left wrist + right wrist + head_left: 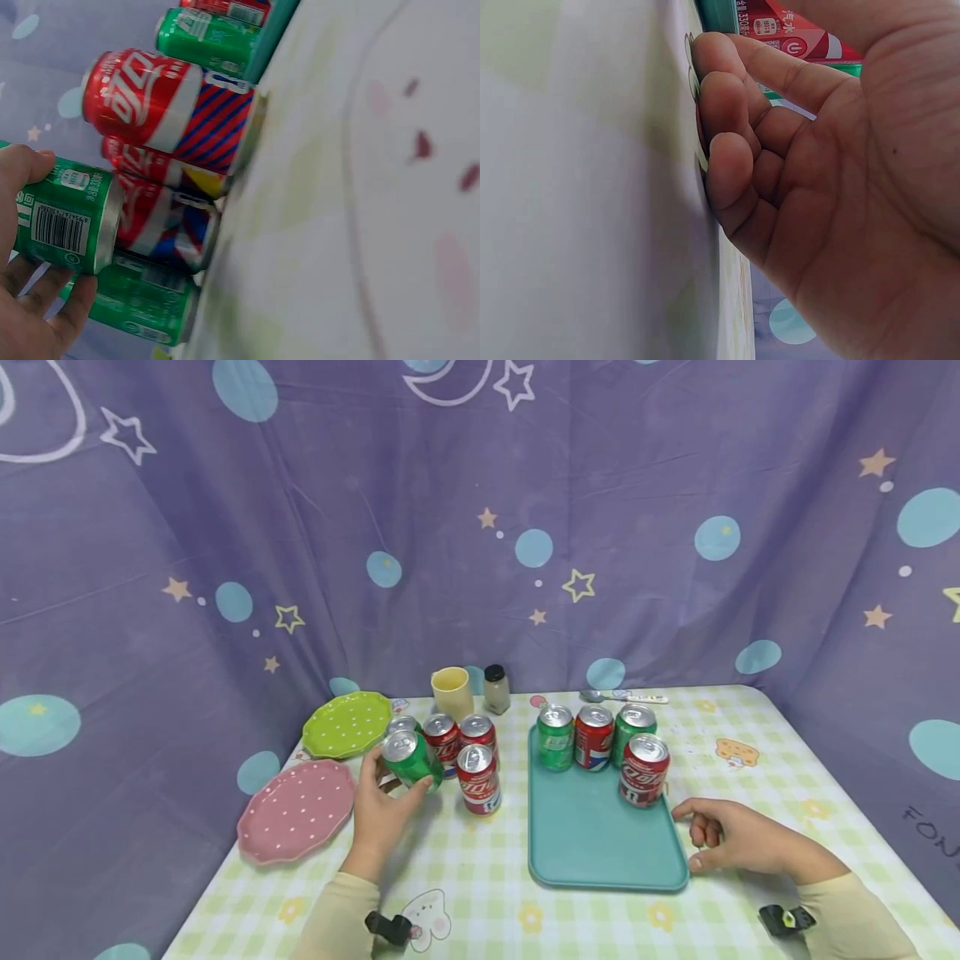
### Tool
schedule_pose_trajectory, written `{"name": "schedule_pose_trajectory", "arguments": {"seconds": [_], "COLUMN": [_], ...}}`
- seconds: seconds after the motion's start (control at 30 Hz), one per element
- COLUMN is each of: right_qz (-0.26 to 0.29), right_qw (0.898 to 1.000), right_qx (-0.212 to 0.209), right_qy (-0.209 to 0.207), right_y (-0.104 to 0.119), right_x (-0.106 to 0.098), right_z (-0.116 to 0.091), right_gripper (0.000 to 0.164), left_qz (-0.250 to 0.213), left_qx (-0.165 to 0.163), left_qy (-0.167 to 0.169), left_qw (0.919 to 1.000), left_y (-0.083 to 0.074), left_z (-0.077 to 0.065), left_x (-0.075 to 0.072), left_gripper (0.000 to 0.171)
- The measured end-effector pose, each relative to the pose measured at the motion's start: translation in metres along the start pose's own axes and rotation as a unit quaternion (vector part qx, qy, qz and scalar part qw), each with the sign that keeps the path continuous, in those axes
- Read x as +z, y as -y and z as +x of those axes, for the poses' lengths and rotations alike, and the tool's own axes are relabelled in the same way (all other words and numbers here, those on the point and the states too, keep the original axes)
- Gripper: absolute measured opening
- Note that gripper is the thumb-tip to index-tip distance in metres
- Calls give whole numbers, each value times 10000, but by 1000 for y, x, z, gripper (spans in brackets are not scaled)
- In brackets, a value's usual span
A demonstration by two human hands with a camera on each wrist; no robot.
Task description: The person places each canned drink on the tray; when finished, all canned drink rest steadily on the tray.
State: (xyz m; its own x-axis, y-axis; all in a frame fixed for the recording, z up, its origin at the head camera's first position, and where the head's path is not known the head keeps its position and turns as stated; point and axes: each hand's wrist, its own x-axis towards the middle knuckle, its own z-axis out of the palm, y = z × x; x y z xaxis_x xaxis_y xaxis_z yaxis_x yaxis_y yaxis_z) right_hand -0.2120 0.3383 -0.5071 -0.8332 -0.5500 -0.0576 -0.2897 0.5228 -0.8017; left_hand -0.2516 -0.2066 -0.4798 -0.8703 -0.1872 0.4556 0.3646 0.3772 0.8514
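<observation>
My left hand (382,814) grips a green soda can (412,762), thumb on one side and fingers on the other. The can is tilted and raised, and in the left wrist view its barcode faces the camera. Behind it stand another green can (142,300) and two red cola cans (441,739). A third red can (478,781) stands just to the right. On the teal tray (600,852), two green cans (555,739) and two red ones (645,770) stand upright. My right hand (742,839) lies by the tray's right edge, fingers loosely curled, with index fingertip and thumb right at the rim.
At the left are a green dotted plate (348,725) and a pink dotted plate (300,814). A yellow cup (453,695) and a black-capped jar (497,691) stand at the back. A spoon (630,698) lies behind the tray. A purple curtain (450,602) borders the table.
</observation>
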Motion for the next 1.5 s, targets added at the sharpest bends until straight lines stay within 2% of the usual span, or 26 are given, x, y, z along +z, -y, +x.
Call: {"name": "schedule_pose_trajectory", "arguments": {"seconds": [0.13,0.37,0.47,0.63,0.73,0.9,0.93,1.03,1.2,1.5], "right_qz": [3,23,20,-44,-63,-43,-36,-4,22,61], "right_qw": [10000,10000,10000,10000,10000,10000,10000,10000,10000,10000], "right_qx": [12,27,27,25,14,11,19,58,48,9], "right_qy": [12,21,23,-20,-35,-40,-40,-28,-24,-13], "right_y": [0,1,1,0,-1,-3,-3,-2,-3,-2], "right_x": [-1,-1,-1,-1,-1,0,0,0,0,-1], "right_z": [0,0,0,-1,-1,0,0,0,0,0], "right_gripper": [63,62,62,63,63,62,62,62,61,61], "left_qz": [-45,-187,-242,-368,-386,-491,-512,-659,-922,-631], "left_qx": [203,654,863,1175,1118,1198,1281,1325,1229,889], "left_qy": [-185,-343,-269,62,241,568,640,916,1228,1659], "left_qw": [9996,9971,9956,9924,9927,9900,9884,9847,9805,9801], "left_y": [-9,-37,-49,-68,-83,-96,-92,-96,-98,-101], "left_z": [2,3,2,1,0,1,2,1,-3,-17], "left_x": [-5,-8,-7,2,11,31,35,49,75,123], "left_gripper": [80,80,78,76,78,78,78,76,76,75]}}
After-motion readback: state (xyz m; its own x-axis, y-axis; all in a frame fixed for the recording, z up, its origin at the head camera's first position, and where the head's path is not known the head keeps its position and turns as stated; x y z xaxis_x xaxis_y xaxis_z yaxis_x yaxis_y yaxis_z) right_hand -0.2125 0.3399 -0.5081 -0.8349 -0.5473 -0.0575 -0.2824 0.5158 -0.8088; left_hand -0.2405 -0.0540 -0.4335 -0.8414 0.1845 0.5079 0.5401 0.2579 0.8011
